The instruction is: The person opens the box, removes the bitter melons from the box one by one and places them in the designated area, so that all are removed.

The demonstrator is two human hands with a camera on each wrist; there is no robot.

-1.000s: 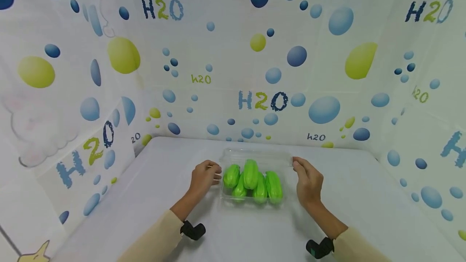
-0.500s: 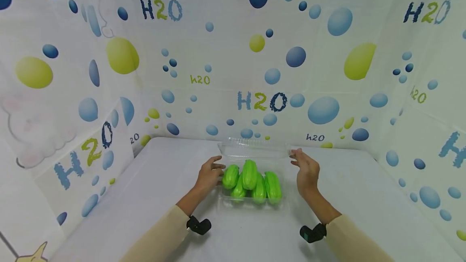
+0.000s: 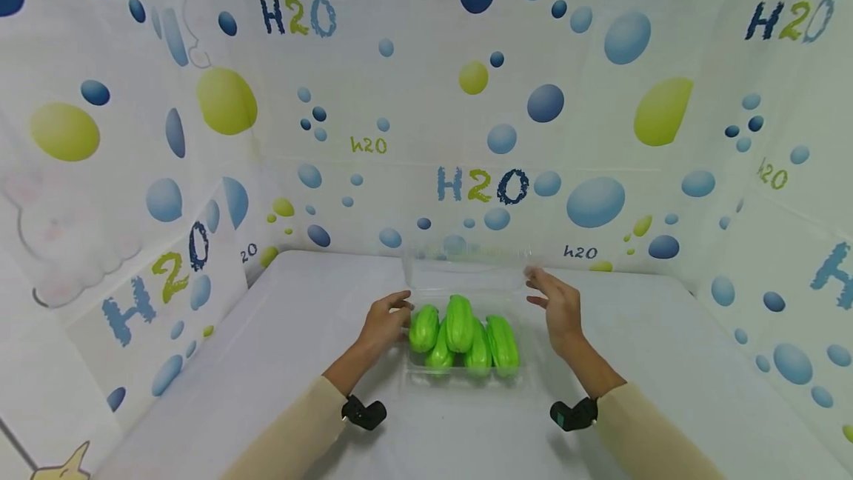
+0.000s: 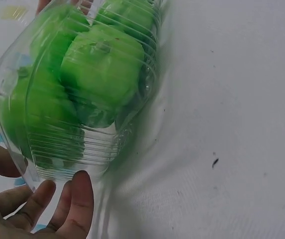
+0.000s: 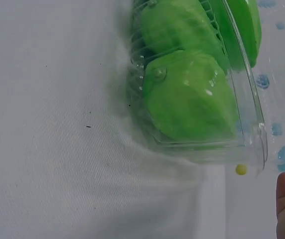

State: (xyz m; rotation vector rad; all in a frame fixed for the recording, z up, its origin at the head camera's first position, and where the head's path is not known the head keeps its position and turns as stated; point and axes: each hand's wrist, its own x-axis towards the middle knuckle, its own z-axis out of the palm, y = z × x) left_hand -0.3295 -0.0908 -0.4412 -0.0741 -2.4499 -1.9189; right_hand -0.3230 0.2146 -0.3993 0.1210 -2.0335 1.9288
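My left hand is relaxed, its loosely bent fingers resting against the left end of the clear plastic box on the white desk. Five green vegetables lie inside. The clear lid stands raised at the back. My right hand has its fingers parted beside the lid's right end; whether they touch, I cannot tell.

Printed "H2O" lettering stands on the backdrop; so does "h2O".
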